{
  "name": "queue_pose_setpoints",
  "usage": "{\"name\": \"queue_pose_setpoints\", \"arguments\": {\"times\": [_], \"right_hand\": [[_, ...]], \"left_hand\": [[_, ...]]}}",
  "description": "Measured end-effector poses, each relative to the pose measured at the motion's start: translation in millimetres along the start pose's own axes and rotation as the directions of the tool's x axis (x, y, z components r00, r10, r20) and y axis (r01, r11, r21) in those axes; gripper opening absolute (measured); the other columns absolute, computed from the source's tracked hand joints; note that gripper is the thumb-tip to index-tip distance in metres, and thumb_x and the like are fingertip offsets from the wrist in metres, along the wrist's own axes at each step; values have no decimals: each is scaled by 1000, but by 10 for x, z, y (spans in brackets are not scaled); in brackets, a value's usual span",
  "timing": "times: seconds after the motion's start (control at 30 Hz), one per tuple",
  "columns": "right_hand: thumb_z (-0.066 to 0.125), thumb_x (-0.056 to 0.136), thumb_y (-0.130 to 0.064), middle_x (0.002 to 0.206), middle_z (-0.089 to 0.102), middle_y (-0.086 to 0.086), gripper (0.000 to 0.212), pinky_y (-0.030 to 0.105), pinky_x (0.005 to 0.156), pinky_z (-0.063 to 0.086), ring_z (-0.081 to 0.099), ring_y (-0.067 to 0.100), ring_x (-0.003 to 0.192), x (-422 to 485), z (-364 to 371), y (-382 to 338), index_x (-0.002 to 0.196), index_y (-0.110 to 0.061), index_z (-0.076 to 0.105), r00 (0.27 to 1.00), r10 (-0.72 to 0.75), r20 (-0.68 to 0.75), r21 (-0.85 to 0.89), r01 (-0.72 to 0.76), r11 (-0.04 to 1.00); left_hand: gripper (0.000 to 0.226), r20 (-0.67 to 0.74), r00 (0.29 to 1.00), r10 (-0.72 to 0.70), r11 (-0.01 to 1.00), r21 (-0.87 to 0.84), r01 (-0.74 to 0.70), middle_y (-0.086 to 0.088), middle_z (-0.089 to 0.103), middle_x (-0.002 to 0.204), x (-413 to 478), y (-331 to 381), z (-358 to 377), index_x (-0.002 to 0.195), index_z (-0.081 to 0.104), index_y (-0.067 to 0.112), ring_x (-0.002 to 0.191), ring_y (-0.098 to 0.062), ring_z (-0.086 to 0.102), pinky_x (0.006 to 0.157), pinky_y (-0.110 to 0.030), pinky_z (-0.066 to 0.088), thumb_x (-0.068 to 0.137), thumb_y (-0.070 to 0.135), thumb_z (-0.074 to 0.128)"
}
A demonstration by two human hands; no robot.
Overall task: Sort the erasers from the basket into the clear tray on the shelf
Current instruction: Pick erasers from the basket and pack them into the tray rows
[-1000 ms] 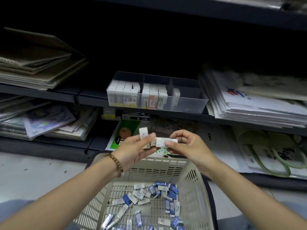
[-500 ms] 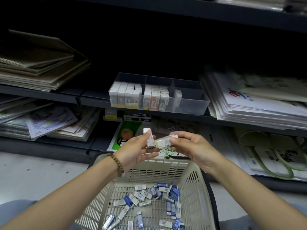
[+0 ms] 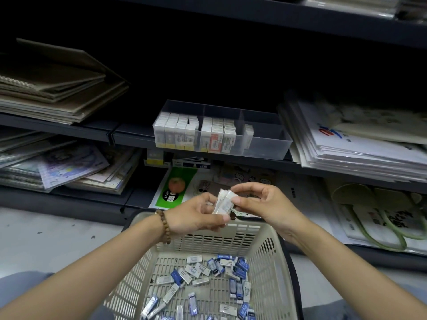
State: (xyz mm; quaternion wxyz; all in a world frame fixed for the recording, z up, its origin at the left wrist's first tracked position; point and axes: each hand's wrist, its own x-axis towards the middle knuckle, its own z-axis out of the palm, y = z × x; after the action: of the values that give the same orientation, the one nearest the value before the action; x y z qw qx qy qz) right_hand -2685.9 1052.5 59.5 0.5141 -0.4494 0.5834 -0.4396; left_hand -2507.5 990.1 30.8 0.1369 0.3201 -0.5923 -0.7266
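A beige plastic basket (image 3: 270,257) sits low in the middle, with several white and blue erasers (image 3: 208,271) loose on its floor. Above its far rim both hands meet around a small stack of white erasers (image 3: 223,202). My left hand (image 3: 196,215) holds the stack from the left and below, and my right hand (image 3: 265,204) pinches its right edge with thumb and fingertips. The clear tray (image 3: 265,144) stands on the shelf above. Its left and middle compartments hold upright rows of erasers, and the right compartment looks nearly bare.
Stacks of notebooks (image 3: 53,93) lie on the shelf left of the tray, and paper bags (image 3: 360,144) are piled to its right. The lower shelf holds magazines (image 3: 69,167), a green packet (image 3: 175,188) and tote bags (image 3: 379,218). Pale floor lies to the left.
The two erasers, held apart and end to end earlier, have been brought together into one stack between both hands. The hands have shifted slightly right.
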Motion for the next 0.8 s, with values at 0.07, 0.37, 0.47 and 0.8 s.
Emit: {"name": "queue_pose_setpoints", "arguments": {"times": [0.07, 0.37, 0.47, 0.8], "right_hand": [[73, 77, -13, 97, 74, 8, 26, 23, 80, 56, 70, 18, 89, -3, 14, 15, 103, -13, 69, 1000, -1, 0, 5, 1, 1000], [74, 65, -17, 106, 71, 13, 53, 22, 79, 57, 69, 18, 91, 64, 23, -13, 116, -9, 63, 988, 105, 109, 231, -128, 965], [73, 66, -17, 104, 71, 14, 52, 19, 71, 57, 70, 18, 89, 104, -7, -93, 116, -6, 62, 995, 73, 68, 253, -88, 963], [61, 88, -19, 103, 72, 6, 29, 17, 70, 54, 69, 12, 88, 355, -334, -525, 115, -9, 60, 992, -116, 44, 118, 110, 987]], "left_hand": [[31, 1, 1000, 15, 999, 31, -15, 1, 64, 80, 3, 2, -21, 109, 42, 7, 67, -4, 61, 68, -19, 51, 85, 4, 61], [20, -6, 997, 74, 989, 132, -73, 6, 60, 74, 91, 93, -52, 100, 48, 9, 61, -1, 53, 60, -16, 44, 86, 7, 61], [16, -39, 991, 126, 987, 101, -121, 3, 63, 69, 145, 180, -70, 90, 52, 12, 58, -3, 55, 58, -14, 45, 83, 7, 65], [39, -261, 896, 360, 931, 166, -326, 5, 73, 90, 477, 565, -18, 106, 57, 16, 74, -1, 66, 59, -16, 49, 74, 29, 74]]}}
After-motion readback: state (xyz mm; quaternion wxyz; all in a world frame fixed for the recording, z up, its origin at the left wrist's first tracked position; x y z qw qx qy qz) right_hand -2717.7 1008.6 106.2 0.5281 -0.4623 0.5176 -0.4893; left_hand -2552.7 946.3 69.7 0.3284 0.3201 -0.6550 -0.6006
